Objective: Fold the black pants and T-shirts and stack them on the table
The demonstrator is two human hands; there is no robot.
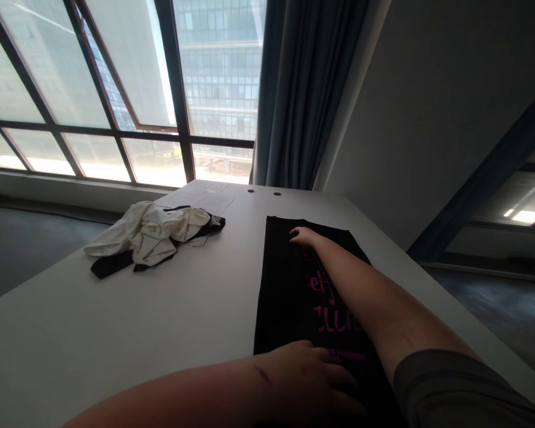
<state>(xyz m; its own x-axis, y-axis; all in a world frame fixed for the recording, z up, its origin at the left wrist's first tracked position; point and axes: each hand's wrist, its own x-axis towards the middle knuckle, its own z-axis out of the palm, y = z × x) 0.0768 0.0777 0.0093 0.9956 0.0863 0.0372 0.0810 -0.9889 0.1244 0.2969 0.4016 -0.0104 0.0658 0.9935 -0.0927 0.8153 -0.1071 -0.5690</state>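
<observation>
Black T-shirt (294, 285), folded lengthwise near the table's (116, 333) right edge, is pressed flat under open left hand (312, 380) and right hand (303, 236), nothing gripped; uneven pressure could skew the fold.

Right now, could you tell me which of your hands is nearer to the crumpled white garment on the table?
Left. The left hand rests flat on the black shirt's near end; the right hand lies at its far end. Neither touches the white garment.

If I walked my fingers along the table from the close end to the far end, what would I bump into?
Left hand flat on the black garment with pink lettering → right hand at its far edge → crumpled white and black clothes → sheet of paper → two small round holes.
</observation>
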